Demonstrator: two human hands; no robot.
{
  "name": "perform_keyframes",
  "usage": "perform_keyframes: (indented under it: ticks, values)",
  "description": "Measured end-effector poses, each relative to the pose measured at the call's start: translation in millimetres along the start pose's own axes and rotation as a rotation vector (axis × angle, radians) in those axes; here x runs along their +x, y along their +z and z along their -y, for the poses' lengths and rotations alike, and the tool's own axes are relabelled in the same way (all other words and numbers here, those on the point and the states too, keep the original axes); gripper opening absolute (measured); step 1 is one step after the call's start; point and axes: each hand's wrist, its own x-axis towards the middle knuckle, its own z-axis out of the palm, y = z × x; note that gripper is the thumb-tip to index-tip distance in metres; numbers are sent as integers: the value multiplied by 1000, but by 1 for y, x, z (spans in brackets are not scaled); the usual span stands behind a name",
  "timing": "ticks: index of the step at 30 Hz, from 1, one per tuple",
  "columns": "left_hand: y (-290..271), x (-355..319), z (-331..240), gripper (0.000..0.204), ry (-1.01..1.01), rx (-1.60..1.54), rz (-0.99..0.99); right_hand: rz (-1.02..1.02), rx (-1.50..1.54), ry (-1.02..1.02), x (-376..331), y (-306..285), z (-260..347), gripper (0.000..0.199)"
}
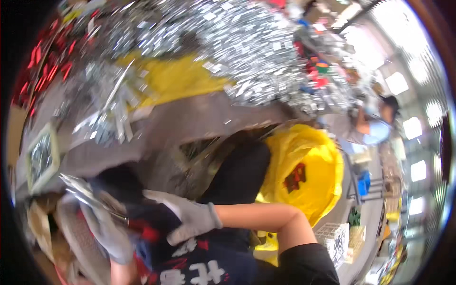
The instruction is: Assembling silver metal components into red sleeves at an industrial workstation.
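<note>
The bundle of silver strips (97, 198) lay along the fingers of the left hand (111, 235), with its far ends sticking out beyond the fingertips. Those gloved fingers seemed to be closed around it, though the thumb's hold was hidden. The gloved right hand (192, 218) rested against the dark shirt (204, 256), its thumb spread from the other fingers and nothing visible between them.

The bundle was probably light, thin and springy, and its shiny faces would likely slide over one another, so a firm pinch across the middle looked safer than a grip at the loose ends; hard squeezing might crease it.

Motion blur softened the strips, so their number and material could not be told. Ahead of the fingers, the silver pile (256, 52) on the surface (190, 116) smeared into streaks and ran out of view. To the right of both hands, a yellow bag (332, 164) gaped around something dark red (295, 176), too blurred to name
</note>
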Motion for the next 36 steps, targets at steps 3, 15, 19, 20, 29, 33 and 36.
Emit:
perform_keyframes:
  ticks: [3,15,19,20,29,33,36]
  values:
    - [11,22,-8,43,80,-217,-165,39,-620,-164,-14,10,-5,93]
    - [56,26,184,29,-913,-1024,-429,-639,655,834,-75,-27,-33,48]
    - [100,-12,299,56,-1283,-732,-362,-709,-11,832,-71,-23,-86,48]
    - [106,-18,309,49,-1316,-586,-360,-709,-14,849,-74,-24,-95,48]
    - [112,-44,367,29,-1480,-96,-262,-573,-325,1128,-86,-32,-126,49]
    - [47,-100,480,33,-1126,151,-331,-384,-413,1034,-51,-24,-127,49]
    - [40,-93,477,30,-1098,83,-316,-173,-572,1128,-5,-35,-118,48]
